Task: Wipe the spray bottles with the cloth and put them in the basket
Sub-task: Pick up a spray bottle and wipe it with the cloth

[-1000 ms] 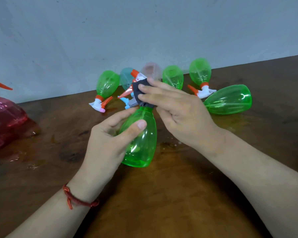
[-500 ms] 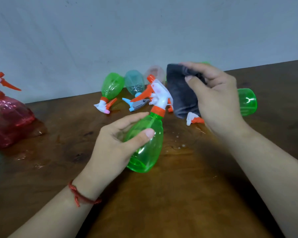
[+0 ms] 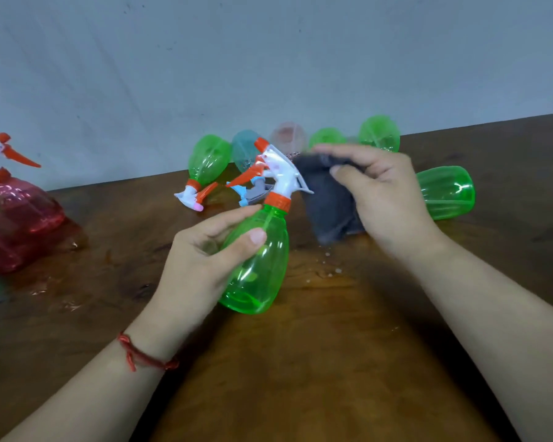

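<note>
Looking down through the head view, we gripped the green bottle (image 3: 264, 269) with our left hand (image 3: 201, 260), fingers and thumb curled round its body. Just right of that grip, our right hand (image 3: 387, 199) pinched the bunched grey cloth (image 3: 329, 205) beside the trigger head (image 3: 281, 173); whether it touched we could not tell. We judged a good wipe needed the cloth spread flat against the plastic, with the left fingers turning the bottle so every side met it. More bottles (image 3: 208, 161) lay beyond both hands. No basket showed.
</note>
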### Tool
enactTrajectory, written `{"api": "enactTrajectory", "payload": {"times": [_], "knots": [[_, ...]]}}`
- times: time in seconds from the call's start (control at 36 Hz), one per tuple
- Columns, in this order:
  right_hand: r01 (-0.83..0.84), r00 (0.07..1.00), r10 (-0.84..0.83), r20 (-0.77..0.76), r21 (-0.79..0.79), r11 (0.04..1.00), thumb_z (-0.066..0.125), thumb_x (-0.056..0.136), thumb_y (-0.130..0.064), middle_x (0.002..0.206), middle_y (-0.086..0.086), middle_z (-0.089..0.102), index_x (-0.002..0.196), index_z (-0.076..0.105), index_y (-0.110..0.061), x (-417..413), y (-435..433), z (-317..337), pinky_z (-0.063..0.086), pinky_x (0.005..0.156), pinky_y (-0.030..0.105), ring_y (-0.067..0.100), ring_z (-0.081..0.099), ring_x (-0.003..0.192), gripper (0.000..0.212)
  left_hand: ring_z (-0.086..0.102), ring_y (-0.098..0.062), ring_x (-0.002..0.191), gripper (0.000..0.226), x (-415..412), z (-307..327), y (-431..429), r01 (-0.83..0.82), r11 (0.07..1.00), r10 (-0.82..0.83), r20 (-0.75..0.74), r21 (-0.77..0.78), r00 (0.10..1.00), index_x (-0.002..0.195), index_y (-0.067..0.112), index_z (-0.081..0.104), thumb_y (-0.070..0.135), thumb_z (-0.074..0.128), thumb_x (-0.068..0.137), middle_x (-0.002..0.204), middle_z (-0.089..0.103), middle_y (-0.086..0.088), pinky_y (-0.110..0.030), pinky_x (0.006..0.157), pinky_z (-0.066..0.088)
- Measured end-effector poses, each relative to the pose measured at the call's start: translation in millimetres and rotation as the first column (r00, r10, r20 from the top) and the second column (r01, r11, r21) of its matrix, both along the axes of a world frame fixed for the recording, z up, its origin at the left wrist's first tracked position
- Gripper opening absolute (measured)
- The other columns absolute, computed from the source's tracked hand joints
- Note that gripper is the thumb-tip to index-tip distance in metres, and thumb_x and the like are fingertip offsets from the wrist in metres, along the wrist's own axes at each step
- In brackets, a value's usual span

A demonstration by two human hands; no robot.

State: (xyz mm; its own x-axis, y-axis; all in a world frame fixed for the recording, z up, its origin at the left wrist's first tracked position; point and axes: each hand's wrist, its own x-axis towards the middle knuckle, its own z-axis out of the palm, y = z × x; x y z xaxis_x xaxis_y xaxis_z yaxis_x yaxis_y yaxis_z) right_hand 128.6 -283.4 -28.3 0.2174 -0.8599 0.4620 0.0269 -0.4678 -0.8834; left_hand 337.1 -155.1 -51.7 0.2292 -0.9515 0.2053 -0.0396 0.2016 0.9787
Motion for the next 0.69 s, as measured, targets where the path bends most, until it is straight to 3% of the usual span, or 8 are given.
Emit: {"api": "enactTrajectory", "payload": {"times": [0.08, 0.17, 0.22, 0.31, 0.39, 0.5, 0.58, 0.69], "knots": [[-0.045, 0.993, 0.046, 0.105, -0.012, 0.999, 0.052, 0.104, 0.006, 0.115, -0.015, 0.078, 0.119, 0.077, -0.027, 6, 8, 2, 0.061, 0.094, 0.037, 0.004, 0.072, 0.108, 0.044, 0.078, -0.030, 0.108, 0.042, -3, -5, 0, 0.043, 0.999, -0.044, 0.024, 0.020, 0.999, 0.129, 0.018, 0.078, 0.022, 0.082, 0.088, 0.118, 0.081, -0.010, -0.045, 0.096, 0.062], [-0.096, 0.995, 0.096, -0.008, -0.089, 0.991, 0.053, 0.102, 0.010, 0.122, -0.008, 0.075, 0.127, 0.074, -0.011, 12, 17, -5, 0.055, 0.095, 0.017, -0.006, 0.070, 0.108, 0.039, 0.078, -0.028, 0.105, 0.045, -6, -5, -1, 0.015, 1.000, -0.015, 0.010, 0.014, 1.000, 0.128, 0.015, 0.078, 0.024, 0.086, 0.085, 0.116, 0.081, -0.010, -0.045, 0.095, 0.061], [-0.065, 0.996, 0.055, -0.075, -0.128, 0.990, 0.055, 0.099, 0.009, 0.127, -0.010, 0.074, 0.124, 0.077, -0.013, 14, 15, -10, 0.049, 0.109, 0.021, -0.003, 0.066, 0.122, 0.040, 0.078, -0.026, 0.102, 0.043, -5, -4, 0, -0.033, 0.999, 0.033, -0.017, 0.006, 0.999, 0.128, 0.013, 0.078, 0.024, 0.079, 0.087, 0.114, 0.082, -0.010, -0.040, 0.090, 0.061], [-0.044, 0.986, 0.017, -0.168, -0.155, 0.987, 0.059, 0.098, 0.006, 0.122, -0.013, 0.076, 0.120, 0.080, -0.018, 13, 12, -13, 0.049, 0.113, 0.027, -0.002, 0.066, 0.122, 0.039, 0.078, -0.022, 0.101, 0.040, 5, -1, -2, -0.108, 0.994, 0.107, -0.035, 0.001, 0.994, 0.129, 0.013, 0.077, 0.024, 0.076, 0.091, 0.115, 0.081, -0.008, -0.034, 0.086, 0.060], [-0.017, 0.990, 0.005, -0.139, -0.086, 0.996, 0.058, 0.099, 0.003, 0.112, -0.014, 0.079, 0.117, 0.081, -0.020, 11, 8, -11, 0.053, 0.105, 0.026, -0.001, 0.070, 0.113, 0.038, 0.078, -0.020, 0.105, 0.044, 9, 0, -4, -0.119, 0.993, 0.119, 0.004, -0.023, 0.993, 0.131, 0.013, 0.075, 0.026, 0.076, 0.090, 0.116, 0.081, -0.004, -0.034, 0.089, 0.060], [-0.068, 0.994, 0.056, 0.093, 0.138, 0.988, 0.058, 0.099, 0.004, 0.106, -0.007, 0.081, 0.110, 0.081, -0.022, 17, 9, -8, 0.053, 0.097, 0.033, 0.011, 0.074, 0.106, 0.037, 0.075, -0.009, 0.094, 0.047, 2, -1, -7, -0.132, 0.988, 0.130, -0.038, -0.083, 0.991, 0.128, 0.007, 0.064, 0.030, 0.077, 0.088, 0.103, 0.079, 0.014, -0.028, 0.079, 0.061], [-0.226, 0.970, 0.197, 0.140, 0.236, 0.945, 0.059, 0.097, 0.008, 0.108, 0.000, 0.081, 0.102, 0.082, -0.023, 30, 24, -14, 0.053, 0.107, 0.042, 0.020, 0.074, 0.110, 0.040, 0.070, -0.021, 0.101, 0.054, 2, -4, -8, -0.151, 0.982, 0.138, -0.119, -0.112, 0.983, 0.118, 0.013, 0.063, 0.050, 0.085, 0.086, 0.110, 0.074, 0.001, -0.044, 0.085, 0.062], [-0.253, 0.961, 0.205, 0.187, 0.291, 0.923, 0.063, 0.094, 0.001, 0.116, 0.001, 0.080, 0.113, 0.080, -0.015, 37, 29, -16, 0.047, 0.116, 0.050, 0.022, 0.072, 0.119, 0.030, 0.068, -0.022, 0.099, 0.053, 0, -3, -10, -0.191, 0.975, 0.168, -0.183, -0.116, 0.969, 0.111, 0.019, 0.069, 0.062, 0.084, 0.083, 0.112, 0.072, -0.007, -0.038, 0.085, 0.061]]}}
